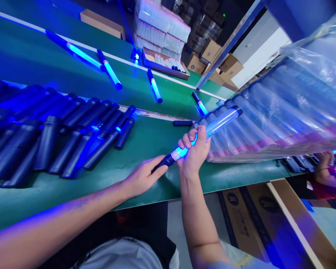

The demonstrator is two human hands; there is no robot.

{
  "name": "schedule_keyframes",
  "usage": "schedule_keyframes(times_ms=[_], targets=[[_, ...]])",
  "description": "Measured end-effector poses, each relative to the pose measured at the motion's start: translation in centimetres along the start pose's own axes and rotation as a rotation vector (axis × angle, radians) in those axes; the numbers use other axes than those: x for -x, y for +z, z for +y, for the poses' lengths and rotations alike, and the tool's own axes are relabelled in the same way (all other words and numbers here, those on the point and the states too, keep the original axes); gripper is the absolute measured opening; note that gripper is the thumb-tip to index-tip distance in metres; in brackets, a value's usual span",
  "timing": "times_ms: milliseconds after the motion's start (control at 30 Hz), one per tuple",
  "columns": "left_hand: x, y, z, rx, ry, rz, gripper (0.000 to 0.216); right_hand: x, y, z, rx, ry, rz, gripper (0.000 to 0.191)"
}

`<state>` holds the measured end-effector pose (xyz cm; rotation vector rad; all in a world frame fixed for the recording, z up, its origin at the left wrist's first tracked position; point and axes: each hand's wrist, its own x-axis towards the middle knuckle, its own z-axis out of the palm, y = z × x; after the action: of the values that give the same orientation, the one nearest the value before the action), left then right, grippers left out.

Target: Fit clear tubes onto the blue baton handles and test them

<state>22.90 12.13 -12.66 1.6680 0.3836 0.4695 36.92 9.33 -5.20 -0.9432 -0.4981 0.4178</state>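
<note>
Both hands grip one light stick (223,120), a clear tube glowing blue with a black handle and a dark end cap. My left hand (145,175) is closed around the handle, low at the stick's left end. Wrapped round the glowing tube further up is my right hand (195,149). The stick slants up to the right over the green table (145,149). Left of my hands lies a heap of black handles (72,130). Beyond the right hand, a plastic-wrapped stack of clear tubes (257,116) stands close to the stick's upper end.
Lit sticks (155,86) lie along the green strip behind a raised edge. A shallow box (168,65) of sticks sits at the back, before wrapped bundles (162,26). Cartons (240,220) stand below the table at right. Another person's hand (324,160) shows at the far right.
</note>
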Motion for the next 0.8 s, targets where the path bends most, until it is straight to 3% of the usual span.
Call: schedule_keyframes(times_ms=[167,267,400,467,567,800], targets=[[0.2,0.1,0.1,-0.126,0.05,0.026,0.038,0.9,-0.1,0.3,-0.073,0.038,0.008,0.025],[0.3,-0.2,0.0,-0.136,0.049,0.006,0.039,0.6,-0.2,-0.7,-0.049,0.051,-0.073,0.025],[-0.2,-0.8,0.1,-0.163,0.075,0.016,0.042,-0.3,0.4,-3.3,-0.018,-0.11,-0.223,0.026],[-0.6,-0.8,0.4,-0.109,0.133,0.015,0.048,-0.1,1.2,-4.2,-0.037,-0.185,-0.268,0.023],[-1.2,-0.3,0.8,0.061,0.211,0.05,0.054,1.0,2.3,-4.3,-0.038,-0.175,-0.345,0.017],[0.1,0.7,-0.4,0.147,0.235,0.2,0.041,3.8,3.3,-2.9,-0.043,-0.141,-0.383,0.014]])
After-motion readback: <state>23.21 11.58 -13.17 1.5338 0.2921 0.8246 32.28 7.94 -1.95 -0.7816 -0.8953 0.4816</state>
